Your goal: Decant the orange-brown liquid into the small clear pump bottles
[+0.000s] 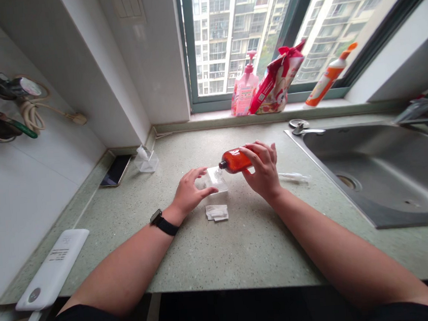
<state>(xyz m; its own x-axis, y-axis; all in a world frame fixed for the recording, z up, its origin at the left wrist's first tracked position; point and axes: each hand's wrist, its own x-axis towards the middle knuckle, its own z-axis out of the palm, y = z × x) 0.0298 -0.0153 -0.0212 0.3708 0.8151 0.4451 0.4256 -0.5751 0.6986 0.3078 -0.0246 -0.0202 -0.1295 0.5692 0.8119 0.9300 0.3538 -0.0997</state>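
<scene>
My right hand [262, 169] is wrapped round an amber bottle [236, 159], tipped on its side with its dark neck pointing left and slightly down. The bottle's mouth is over a small clear plastic box [218, 182] standing on the counter. Something clear shows just below the mouth; whether it is liquid I cannot tell. My left hand [191, 189] is curved round the box's left side, thumb at the near corner and fingers at the far one. Closer to me lies a folded white tissue [217, 212]. A thin clear-and-white item [295, 177] lies right of my right hand.
At left are a phone [116, 170], another clear box [147, 162] with a whitish piece in it, and a white power bank [54, 269]. A steel sink [367, 221] is at right. A pink pump bottle [244, 91], red bag [275, 86] and orange bottle [326, 82] line the windowsill.
</scene>
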